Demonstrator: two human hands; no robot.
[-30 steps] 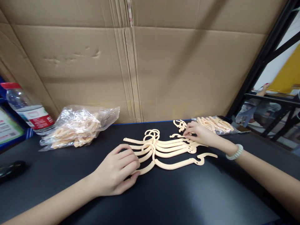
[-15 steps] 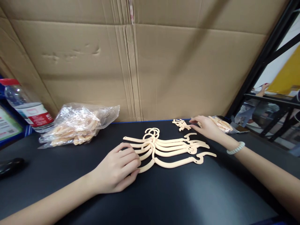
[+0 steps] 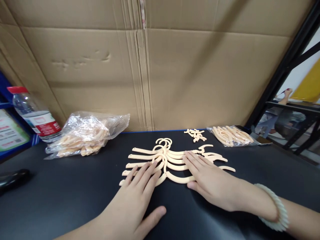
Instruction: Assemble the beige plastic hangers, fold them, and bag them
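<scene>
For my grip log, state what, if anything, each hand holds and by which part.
Nothing looks gripped: the left hand lies spread over the left arms of the cream clothes hangers, the right hand over their right arms.

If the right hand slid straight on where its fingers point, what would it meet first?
Likely the curved hooks of the beige hangers under the right hand, though depth is unclear.

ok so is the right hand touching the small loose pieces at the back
Apart: the head view shows dark tabletop between the right hand and the small loose pieces.
</scene>
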